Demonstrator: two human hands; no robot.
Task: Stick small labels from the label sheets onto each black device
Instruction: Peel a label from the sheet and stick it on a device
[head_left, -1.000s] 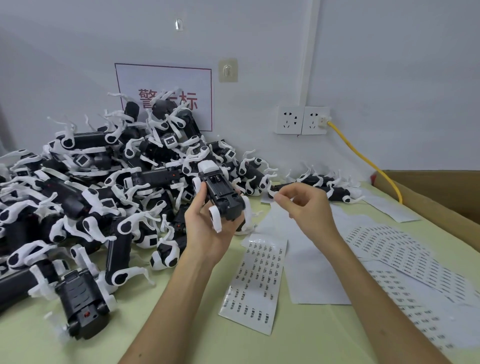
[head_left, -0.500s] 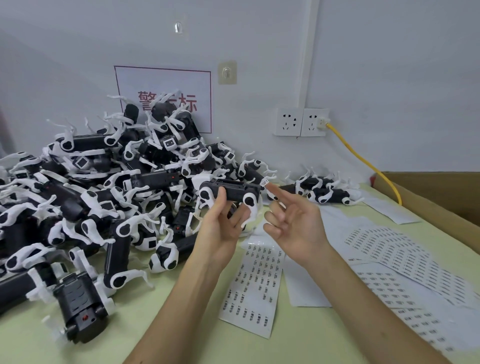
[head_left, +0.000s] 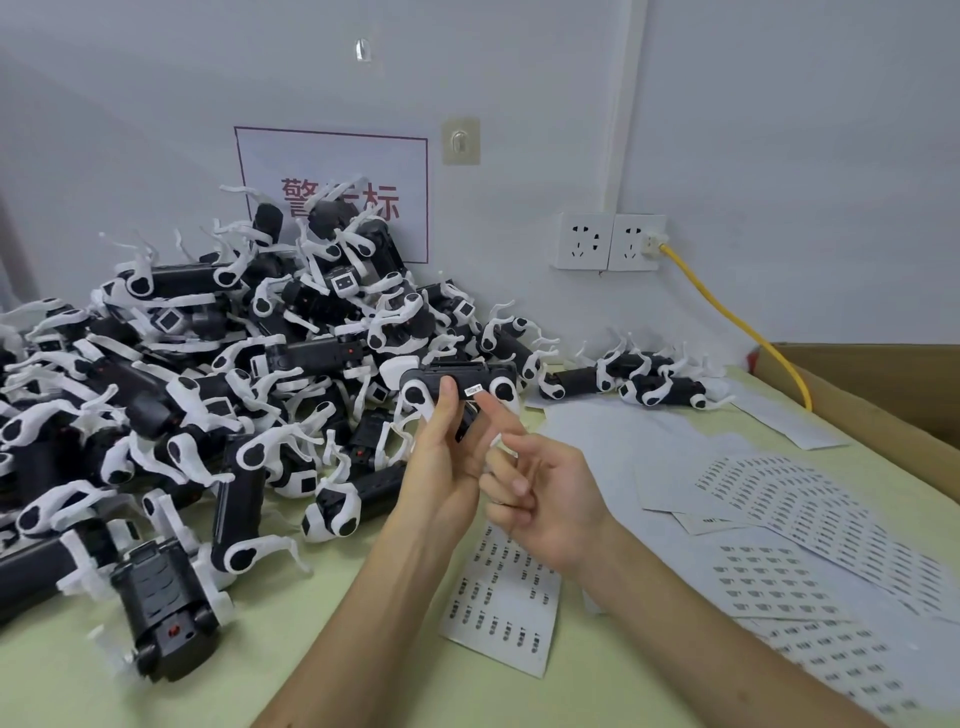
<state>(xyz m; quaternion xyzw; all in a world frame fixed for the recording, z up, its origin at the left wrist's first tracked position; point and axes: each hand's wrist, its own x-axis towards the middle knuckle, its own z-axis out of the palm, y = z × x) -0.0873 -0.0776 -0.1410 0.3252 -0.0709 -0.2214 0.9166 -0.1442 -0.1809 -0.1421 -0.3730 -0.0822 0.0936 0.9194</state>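
Black device (head_left: 453, 372), a matte oblong body with glossy white rounded joints at either end, is held level above the pale green table (head_left: 332, 654), just in front of the heap. The person's left hand (head_left: 441, 467) grips it from below, fingers curled up round its near face. The right hand (head_left: 545, 499) reaches in from the right with its index finger straight, the fingertip (head_left: 488, 406) touching a small label (head_left: 474, 389), a white printed rectangle lying on the device's near side; the other fingers are loosely curled and hold nothing.

A tangled pile of devices (head_left: 208, 384), black bodies bristling with thin white curved legs, fills the left of the table up to the far wall. A few more devices (head_left: 649, 382) lie apart at the far right. A label sheet (head_left: 504, 603), pale paper with rows of small dark labels, lies flat under the forearms; further label sheets (head_left: 779, 519) overlap on the right. A cardboard box (head_left: 883, 395) stands at the right edge, with a yellow cable (head_left: 727, 312) running to a wall socket (head_left: 636, 241).
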